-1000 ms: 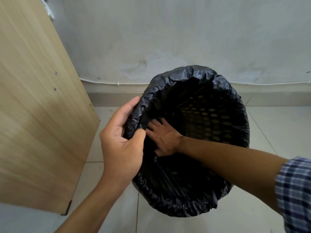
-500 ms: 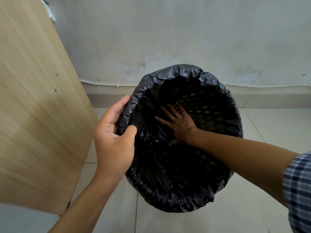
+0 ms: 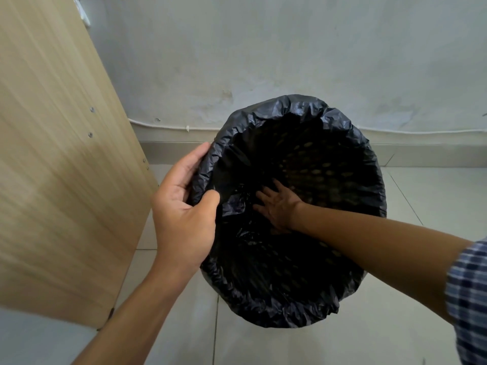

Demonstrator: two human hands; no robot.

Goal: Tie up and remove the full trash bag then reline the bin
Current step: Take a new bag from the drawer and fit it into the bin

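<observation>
We see a pale, stained plaster wall point(image 3: 263, 61) behind the bin and a light tiled floor point(image 3: 421, 325) beneath it. A tall light-wood laminate panel point(image 3: 60, 167) stands to the left of the bin, close to it but not touching. The round perforated bin point(image 3: 316, 167), our landmark, sits on the floor just in front of the wall's skirting; its lattice wall shows faintly through the liner. A crinkled black plastic trash bag point(image 3: 284, 306) lines the bin, its mouth folded outward over the whole rim. A thin white cable point(image 3: 171, 126) runs along the wall behind the bin. At the bin's right, a blue-checked sleeve point(image 3: 466, 299) covers our upper right arm. Our left hand point(image 3: 181, 214) is at the bin's left rim, its fingers point(image 3: 189, 162) curled around the outside and the thumb hooked over the inside, clamping the folded bag edge against the rim. Our right hand point(image 3: 279, 204) reaches inside the bin, fingers spread and flat, pressing the bag against the interior and gripping nothing.
</observation>
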